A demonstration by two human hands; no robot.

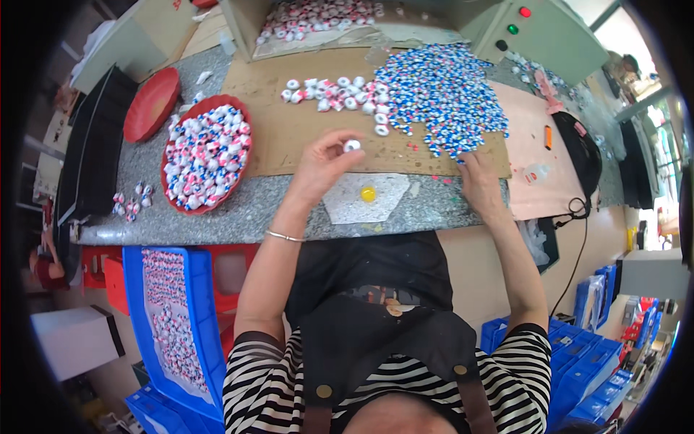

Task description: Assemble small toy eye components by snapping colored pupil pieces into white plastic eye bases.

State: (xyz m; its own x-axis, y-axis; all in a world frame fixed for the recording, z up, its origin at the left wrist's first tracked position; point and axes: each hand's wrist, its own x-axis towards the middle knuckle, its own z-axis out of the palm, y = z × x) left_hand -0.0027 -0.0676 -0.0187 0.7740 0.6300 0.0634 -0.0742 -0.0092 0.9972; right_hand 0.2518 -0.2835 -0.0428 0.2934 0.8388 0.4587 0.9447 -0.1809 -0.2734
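Observation:
My left hand [322, 166] is closed, pinching a small white round piece [352, 145] with a dark centre between thumb and fingers, above the brown cardboard sheet. My right hand [481, 184] reaches the near edge of a broad pile of tiny blue, white and pink pieces [444, 94]. Its fingertips are pressed together there; what they hold, if anything, is too small to make out. Between my hands, nearer to me, a yellow blob [369, 194] sits on a pale flat sheet [343, 204]. Beyond my left hand lies a loose group of white and pink round pieces [350, 92].
A red basket [244, 155] heaped with white, pink and blue pieces stands at the left, beside another red basket [150, 108]. An open-fronted box with buttons [531, 43] stands at the back. Right are a clear bottle [536, 173] and a black cable [575, 249]; a blue crate [194, 289] stands lower left.

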